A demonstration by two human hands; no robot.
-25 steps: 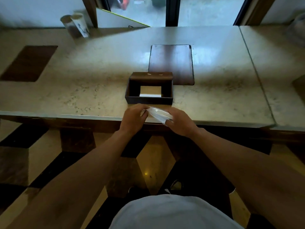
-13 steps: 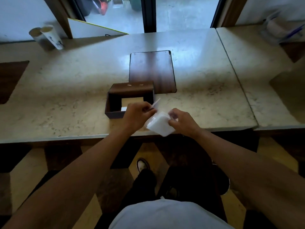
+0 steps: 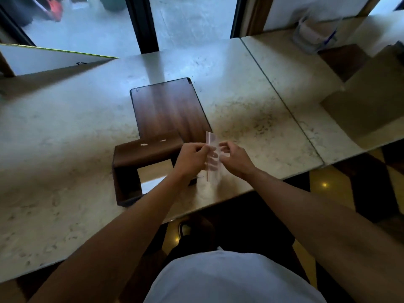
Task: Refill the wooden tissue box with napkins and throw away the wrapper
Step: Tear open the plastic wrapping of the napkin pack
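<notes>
Both hands pinch the clear wrapper above the counter edge: left hand, right hand. Open wooden tissue box sits just left.

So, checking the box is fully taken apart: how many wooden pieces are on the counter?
2: the open wooden tissue box near the counter's front edge, partly behind the left hand, and its flat lid just beyond. More may be hidden.

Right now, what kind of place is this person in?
Probably a cafe or restaurant dining area: long marble tables by glass doors, a wooden tissue box being refilled, and a clear container on the next table.
</notes>
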